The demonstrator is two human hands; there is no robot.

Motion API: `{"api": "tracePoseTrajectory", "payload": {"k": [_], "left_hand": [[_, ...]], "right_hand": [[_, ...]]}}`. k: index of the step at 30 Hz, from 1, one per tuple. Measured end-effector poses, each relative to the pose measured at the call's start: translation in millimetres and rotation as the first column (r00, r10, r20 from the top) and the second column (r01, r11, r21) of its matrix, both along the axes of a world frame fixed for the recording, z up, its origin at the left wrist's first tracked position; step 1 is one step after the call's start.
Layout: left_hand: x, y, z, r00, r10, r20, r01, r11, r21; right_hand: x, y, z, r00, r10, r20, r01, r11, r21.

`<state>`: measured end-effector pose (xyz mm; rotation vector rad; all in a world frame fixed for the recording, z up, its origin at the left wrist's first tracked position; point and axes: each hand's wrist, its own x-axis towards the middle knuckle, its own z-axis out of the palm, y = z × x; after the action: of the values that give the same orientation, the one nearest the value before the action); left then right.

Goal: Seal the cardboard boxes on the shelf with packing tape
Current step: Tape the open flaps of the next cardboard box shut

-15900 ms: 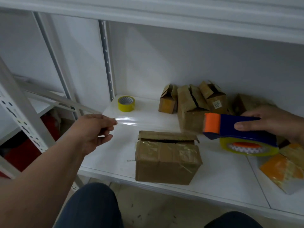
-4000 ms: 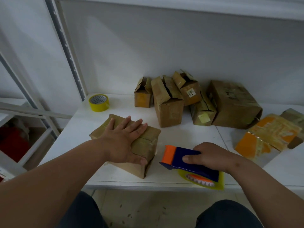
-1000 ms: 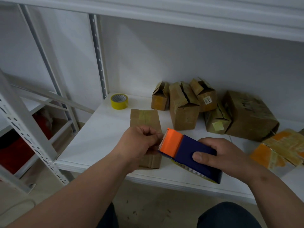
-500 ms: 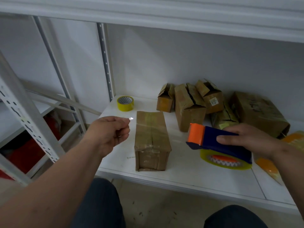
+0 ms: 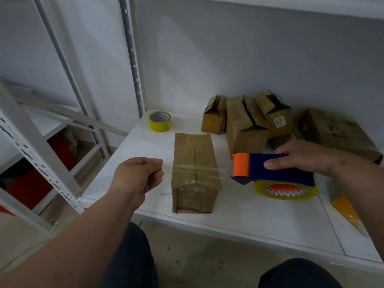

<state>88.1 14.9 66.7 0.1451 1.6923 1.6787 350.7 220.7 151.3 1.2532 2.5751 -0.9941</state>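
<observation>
You sit facing a white metal shelf (image 5: pixel 239 213), your knees just below its front edge. A cluster of small cardboard boxes (image 5: pixel 247 125) stands at the back against the wall, several with flaps still gaping. Nearer you, alone toward the front of the shelf, lies the box you are working on (image 5: pixel 194 171), long side running away from you, its top seam already covered lengthwise with tape.

Your right hand (image 5: pixel 301 159) grips a blue and orange tape dispenser (image 5: pixel 272 169) just right of that box, fingers wrapped over the body. Your left hand (image 5: pixel 139 175) hovers just left of the box, fingers pressed together, pinching the free end of a clear strip of tape (image 5: pixel 195 168). The strip stretches across the box top between your hands.

This looks like the crosswise seal. Next, lower the strip onto the cardboard, press both ends down the sides, then tear it on the dispenser's teeth.

A spare yellow tape roll (image 5: pixel 159 121) sits at the back left corner.
</observation>
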Motion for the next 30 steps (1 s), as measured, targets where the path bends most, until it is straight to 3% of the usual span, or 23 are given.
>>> {"api": "tracePoseTrajectory", "payload": {"k": [8,11,15,18,20,22,23,25,27,30], "left_hand": [[20,8,-32,0.992,-0.077,0.105,0.086,0.992,-0.091],[24,12,-29,0.985,-0.154,-0.084,0.135,0.972,-0.194],[21,15,-33,0.887,-0.396,-0.239,0.272,0.864,-0.423],[12,20,-36,0.736,-0.487,-0.47,0.248,0.84,-0.482],[10,25,-24,0.583,-0.43,-0.689,0.155,0.892,-0.425],[16,34,-12,0.4,-0.44,-0.804,0.228,0.898,-0.378],[22,39,-8,0.291,-0.533,-0.795,0.282,0.842,-0.461],[34,44,-12,0.113,-0.758,-0.642,0.267,0.645,-0.715],[35,45,-19,0.08,-0.827,-0.556,0.221,0.559,-0.8],[32,44,-18,0.075,-0.827,-0.558,0.235,0.558,-0.796]], "right_hand": [[-10,6,-37,0.998,-0.003,0.058,0.008,0.996,-0.086],[-13,8,-51,1.0,-0.013,0.023,0.015,0.993,-0.117],[-10,8,-59,0.999,-0.041,-0.017,0.038,0.986,-0.163],[-10,7,-64,0.998,-0.058,-0.038,0.05,0.981,-0.189],[-10,6,-68,0.997,-0.062,-0.045,0.051,0.978,-0.202],[-11,6,-69,0.997,-0.05,-0.052,0.039,0.979,-0.2],[-12,5,-69,0.998,-0.041,-0.052,0.03,0.98,-0.198],[-14,3,-68,0.999,-0.012,-0.053,0.001,0.979,-0.202],[-16,-1,-69,0.998,0.007,-0.06,-0.019,0.979,-0.201],[-14,-2,-77,0.997,-0.002,-0.074,-0.015,0.974,-0.226]]}}
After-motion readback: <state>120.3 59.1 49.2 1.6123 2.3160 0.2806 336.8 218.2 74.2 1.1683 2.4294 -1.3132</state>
